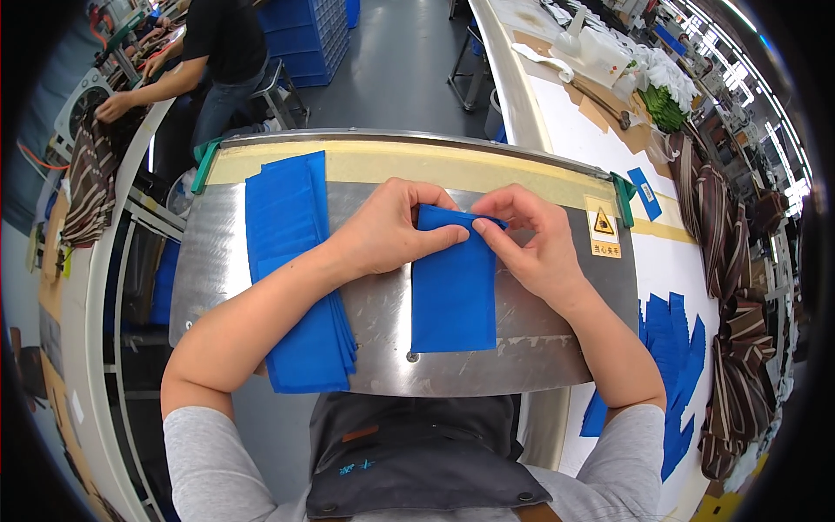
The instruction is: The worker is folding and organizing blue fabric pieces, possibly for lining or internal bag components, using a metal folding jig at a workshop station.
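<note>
A blue rectangular fabric piece lies over the middle of a metal work plate. Its far edge is lifted between both my hands. My left hand pinches the far left corner, thumb on top and fingers curled behind. Close beside it, my right hand pinches the same edge near the far right corner, thumb and forefinger together. The fingers' undersides are hidden by the cloth. Left of the piece, a fanned stack of blue fabric pieces runs front to back, partly covered by my left forearm.
More blue strips lie on the white table at the right, by brown striped fabric. A hammer and a white plastic bottle are farther back. Green clamps mark the plate's far corners. Another person works at the far left.
</note>
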A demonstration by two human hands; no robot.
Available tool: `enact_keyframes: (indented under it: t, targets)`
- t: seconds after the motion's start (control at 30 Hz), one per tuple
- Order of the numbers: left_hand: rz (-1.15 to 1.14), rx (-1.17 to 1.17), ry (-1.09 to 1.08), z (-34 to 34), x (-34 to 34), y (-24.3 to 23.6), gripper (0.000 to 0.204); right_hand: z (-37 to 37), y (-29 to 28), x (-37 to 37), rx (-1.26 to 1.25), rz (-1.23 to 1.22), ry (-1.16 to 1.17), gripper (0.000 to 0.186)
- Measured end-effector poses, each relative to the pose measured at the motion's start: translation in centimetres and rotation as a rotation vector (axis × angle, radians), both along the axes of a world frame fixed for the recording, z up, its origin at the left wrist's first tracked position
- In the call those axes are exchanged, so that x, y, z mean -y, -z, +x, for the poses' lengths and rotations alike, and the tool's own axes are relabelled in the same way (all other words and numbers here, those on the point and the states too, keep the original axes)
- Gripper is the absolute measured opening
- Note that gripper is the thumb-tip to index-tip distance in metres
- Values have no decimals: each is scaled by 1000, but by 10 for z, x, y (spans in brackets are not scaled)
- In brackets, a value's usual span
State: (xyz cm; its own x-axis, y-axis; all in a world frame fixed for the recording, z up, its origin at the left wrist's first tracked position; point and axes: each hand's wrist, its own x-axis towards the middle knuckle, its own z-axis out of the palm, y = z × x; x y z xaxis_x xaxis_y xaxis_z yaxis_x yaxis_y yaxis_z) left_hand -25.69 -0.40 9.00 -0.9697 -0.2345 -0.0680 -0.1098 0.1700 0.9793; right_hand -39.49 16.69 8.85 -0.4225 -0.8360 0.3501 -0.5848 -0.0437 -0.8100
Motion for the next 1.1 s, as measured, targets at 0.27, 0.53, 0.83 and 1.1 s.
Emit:
enact_keyframes:
  t: [0.27,0.53,0.83,1.1]
  targets:
    - [-144,-18,77,0,-3,-5,11,-4,2,-3,571,146,-79,15]
    - [62,26,119,3,-3,-4,10,5,-12,-3,-79,-117,-3,22]
    - [-54,35,127,3,-3,-3,14,1,-10,-5,-531,-87,-70,15]
    - [-173,26,117,3,-7,0,15,8,2,-3,142,159,-8,15]
